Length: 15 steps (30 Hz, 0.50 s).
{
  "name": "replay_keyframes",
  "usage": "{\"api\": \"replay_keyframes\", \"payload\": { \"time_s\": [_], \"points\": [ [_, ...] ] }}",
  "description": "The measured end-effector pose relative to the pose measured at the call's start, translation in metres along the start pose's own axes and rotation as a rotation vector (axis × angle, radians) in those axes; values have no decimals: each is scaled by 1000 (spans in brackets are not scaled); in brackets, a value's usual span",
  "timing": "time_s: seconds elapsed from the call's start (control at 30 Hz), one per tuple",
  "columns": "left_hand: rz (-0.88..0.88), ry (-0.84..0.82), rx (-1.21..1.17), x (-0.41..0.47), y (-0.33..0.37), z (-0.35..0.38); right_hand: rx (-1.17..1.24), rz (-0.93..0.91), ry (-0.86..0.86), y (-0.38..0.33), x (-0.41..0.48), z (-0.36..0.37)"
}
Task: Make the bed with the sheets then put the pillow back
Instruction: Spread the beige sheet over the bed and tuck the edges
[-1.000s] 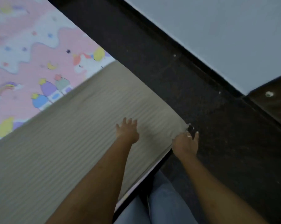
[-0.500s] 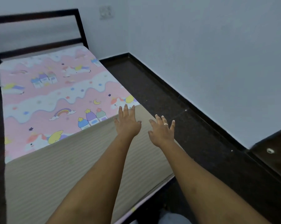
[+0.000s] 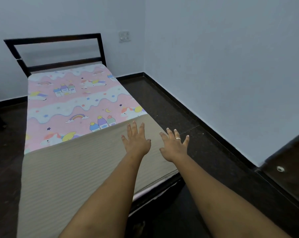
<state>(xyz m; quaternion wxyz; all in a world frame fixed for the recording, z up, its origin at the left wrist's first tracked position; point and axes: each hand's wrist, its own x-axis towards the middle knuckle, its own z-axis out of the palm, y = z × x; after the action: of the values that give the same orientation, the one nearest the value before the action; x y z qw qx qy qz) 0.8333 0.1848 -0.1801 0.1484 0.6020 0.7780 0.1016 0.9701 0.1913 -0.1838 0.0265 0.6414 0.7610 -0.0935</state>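
The pink sheet (image 3: 73,102) carries wavy white bands with rainbows, unicorns and little castles (blue, purple, yellow touches). The beige sheet (image 3: 73,169) has fine ribbed stripes. The headboard (image 3: 59,37) is black, the walls (image 3: 222,66) pale blue.

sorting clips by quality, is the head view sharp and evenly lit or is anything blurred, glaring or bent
Head view: soft, dim, even light, no glare; the left hand, right hand and pink unicorn-print bed sheet look sharp; wide-angle distortion slants the black bar headboard; the dark floor loses detail.
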Motion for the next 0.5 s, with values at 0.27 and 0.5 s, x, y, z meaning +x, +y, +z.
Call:
{"api": "replay_keyframes", "payload": {
  "time_s": [0.27, 0.5],
  "points": [
    [-133, 106, -29, -84, -68, -51, 38, -67, -15, -60, -55, -9],
    [-357, 135, -67, -140, -196, -82, -14, -248, -92, -175, -92, 24]
  ]
}}
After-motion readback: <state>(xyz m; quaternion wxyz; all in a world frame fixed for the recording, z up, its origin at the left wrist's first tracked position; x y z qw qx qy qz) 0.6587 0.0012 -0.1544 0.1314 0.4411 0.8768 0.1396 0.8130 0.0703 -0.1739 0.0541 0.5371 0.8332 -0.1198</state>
